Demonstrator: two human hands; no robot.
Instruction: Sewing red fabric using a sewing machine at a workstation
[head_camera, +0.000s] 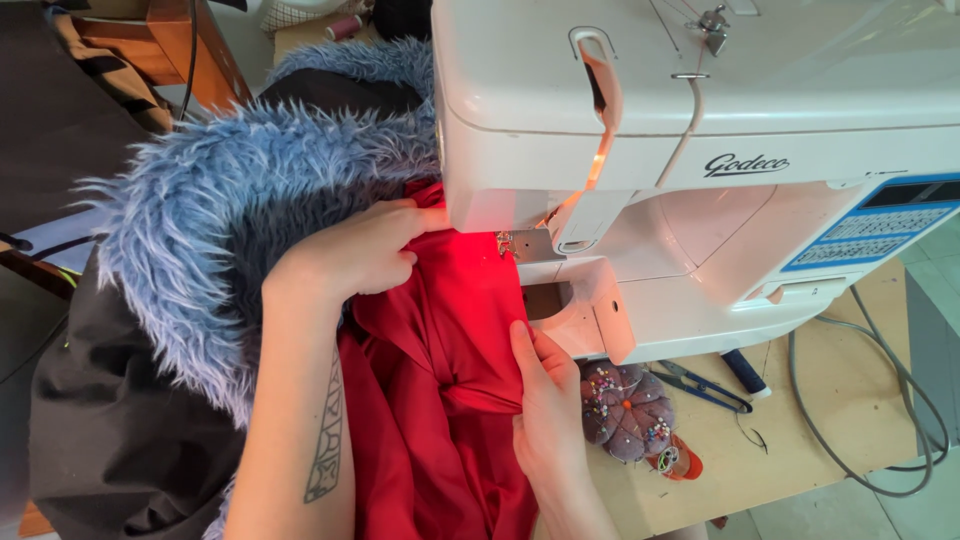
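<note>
A white sewing machine (720, 130) stands on a wooden table. Red satin fabric (440, 330) runs under its needle area (520, 245), lit by the machine's lamp. My left hand (350, 250) presses the red fabric flat just left of the presser foot, its fingers reaching behind the machine's head. My right hand (545, 400) pinches the red fabric at its edge in front of the machine bed. Blue-grey faux fur (220, 200) joined to dark fabric lies bunched to the left of my left hand.
A purple pumpkin-shaped pincushion (625, 408) full of pins sits by my right hand. Thread snips (700, 385) and a dark pen-like tool (745, 372) lie on the wooden table (830, 400). A grey power cable (890, 400) loops at the right. Dark cloth (100, 430) hangs at the left.
</note>
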